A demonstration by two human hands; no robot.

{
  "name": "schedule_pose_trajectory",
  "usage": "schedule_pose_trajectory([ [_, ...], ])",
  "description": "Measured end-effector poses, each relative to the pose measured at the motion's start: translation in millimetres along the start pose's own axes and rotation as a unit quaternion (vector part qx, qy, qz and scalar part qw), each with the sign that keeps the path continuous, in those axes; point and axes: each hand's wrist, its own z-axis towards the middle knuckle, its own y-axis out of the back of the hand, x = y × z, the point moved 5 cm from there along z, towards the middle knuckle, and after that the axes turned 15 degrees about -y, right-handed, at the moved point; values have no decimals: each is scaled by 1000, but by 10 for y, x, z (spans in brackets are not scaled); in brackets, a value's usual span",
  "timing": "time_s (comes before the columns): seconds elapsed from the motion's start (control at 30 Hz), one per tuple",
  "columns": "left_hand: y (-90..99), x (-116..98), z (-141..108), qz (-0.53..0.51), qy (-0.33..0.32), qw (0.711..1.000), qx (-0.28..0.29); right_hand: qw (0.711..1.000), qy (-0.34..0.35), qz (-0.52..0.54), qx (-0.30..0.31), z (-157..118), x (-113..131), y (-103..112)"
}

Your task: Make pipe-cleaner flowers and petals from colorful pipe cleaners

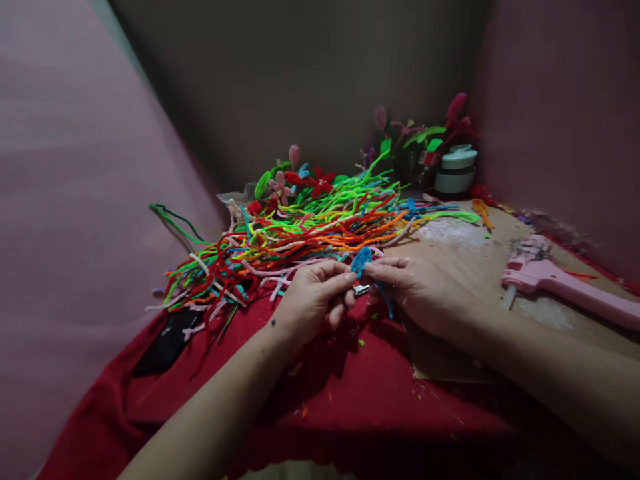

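Observation:
Between my two hands is a blue pipe-cleaner piece point(361, 261), bent into a small rounded shape with a loose blue end hanging below my right fingers. My left hand point(320, 290) pinches its left side between thumb and fingers. From the other side my right hand point(407, 287) is closed on its right edge. A small shiny metal tip point(361, 290) shows just under the piece, between the hands; what it belongs to is hidden. Close behind the hands lies a heap of many-coloured pipe cleaners point(310, 233).
A pink glue gun point(560, 283) rests on a cardboard sheet point(450, 360) at the right. Farther back are a pale lidded jar point(456, 170) and pipe-cleaner flowers point(320, 181). A black flat object point(165, 347) lies at the left on the red cloth point(320, 400).

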Motion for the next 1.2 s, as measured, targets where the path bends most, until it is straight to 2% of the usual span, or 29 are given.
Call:
schedule_pose_trajectory([
  [0.2,104,-15,14,-31,-14,999,-15,991,-51,-123,14,-68,45,-22],
  [0.33,89,-54,-2,-18,-23,1000,-6,993,-82,-45,79,-57,3,-41],
  [0.43,71,-97,-12,28,-33,999,-16,994,-71,7,87,-56,9,-49],
  [0.63,-17,-138,-34,83,-44,995,-14,995,79,4,-58,-75,146,45],
  [0.8,-97,-97,-51,92,-32,995,2,959,155,-151,-183,-166,236,64],
  [0.93,-113,-78,-52,78,-26,997,5,922,203,-252,-212,-222,270,31],
  [1.07,-105,-68,-52,56,-24,998,1,869,258,-348,-238,-273,278,-8],
  [1.2,-112,-51,-54,45,-20,999,1,834,306,-386,-250,-308,270,-43],
])
